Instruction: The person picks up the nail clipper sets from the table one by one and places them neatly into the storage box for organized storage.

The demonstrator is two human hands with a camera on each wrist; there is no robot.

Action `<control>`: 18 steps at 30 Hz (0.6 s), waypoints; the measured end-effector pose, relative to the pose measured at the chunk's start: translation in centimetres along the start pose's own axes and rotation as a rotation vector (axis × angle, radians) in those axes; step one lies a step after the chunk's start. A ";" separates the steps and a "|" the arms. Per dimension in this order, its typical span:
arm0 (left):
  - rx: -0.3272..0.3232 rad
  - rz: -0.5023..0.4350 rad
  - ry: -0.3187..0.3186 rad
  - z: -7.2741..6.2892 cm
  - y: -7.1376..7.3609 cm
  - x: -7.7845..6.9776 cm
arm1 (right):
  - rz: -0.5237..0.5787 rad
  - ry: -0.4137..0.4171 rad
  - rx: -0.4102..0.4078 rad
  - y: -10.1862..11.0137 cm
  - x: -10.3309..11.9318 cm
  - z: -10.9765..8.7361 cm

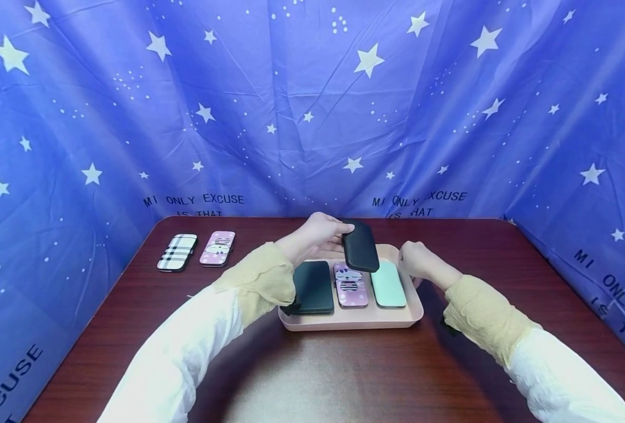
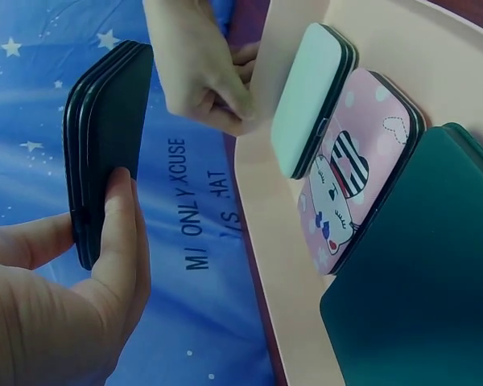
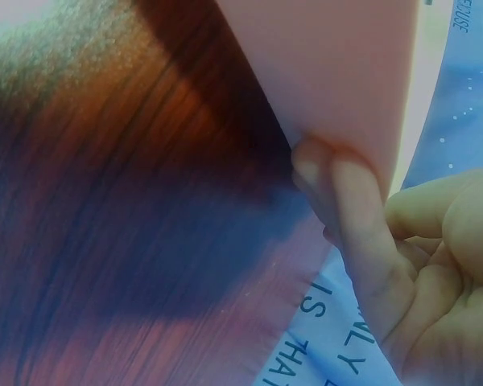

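My left hand (image 1: 323, 232) pinches a slim black zip-less case (image 1: 360, 245) by its end, thumb on one face and fingers on the other. The case (image 2: 109, 137) is lifted above a pale pink tray (image 1: 344, 323). At the tray's right side my right hand (image 1: 418, 261) grips the rim; its fingers (image 3: 358, 201) lie against the outer wall. Inside the tray, from left to right, lie a large dark green case (image 1: 314, 288), a pink cat-print case (image 1: 351, 288) and a mint case (image 1: 388, 285).
Toward the table's back left lie a plaid case (image 1: 177, 252) and another pink cat-print case (image 1: 217, 248), side by side. The dark red wooden table (image 1: 312, 376) ends at a blue star-print curtain (image 1: 291, 147) behind and at both sides.
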State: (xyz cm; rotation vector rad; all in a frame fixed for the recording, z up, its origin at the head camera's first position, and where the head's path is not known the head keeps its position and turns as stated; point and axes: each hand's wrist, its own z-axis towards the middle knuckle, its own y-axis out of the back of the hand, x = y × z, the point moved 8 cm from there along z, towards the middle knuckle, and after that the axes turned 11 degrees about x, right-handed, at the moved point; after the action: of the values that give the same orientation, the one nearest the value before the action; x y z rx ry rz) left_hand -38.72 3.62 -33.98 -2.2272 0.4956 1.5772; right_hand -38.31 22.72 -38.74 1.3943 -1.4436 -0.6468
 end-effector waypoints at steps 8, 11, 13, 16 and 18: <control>-0.007 -0.015 0.009 1.1 -0.2 0.9 | -0.016 0.026 -0.038 0.2 0.2 -0.1; -0.008 -0.027 0.010 1.6 -0.4 1.3 | -0.023 0.034 -0.051 0.3 0.2 -0.1; -0.008 -0.040 0.015 2.0 -0.4 1.7 | -0.023 0.032 -0.050 0.3 0.2 -0.1; -0.012 -0.054 0.031 2.7 -0.6 2.3 | -0.020 0.028 -0.043 0.3 0.2 -0.1; -0.018 -0.046 0.039 3.1 -0.7 2.6 | -0.019 0.022 -0.037 0.3 0.3 -0.1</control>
State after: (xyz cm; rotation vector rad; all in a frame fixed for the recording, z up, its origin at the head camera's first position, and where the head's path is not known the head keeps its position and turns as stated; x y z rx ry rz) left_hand -40.06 5.56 -37.29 -2.2695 0.4393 1.5239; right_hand -38.27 22.56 -38.35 1.3837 -1.3961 -0.6655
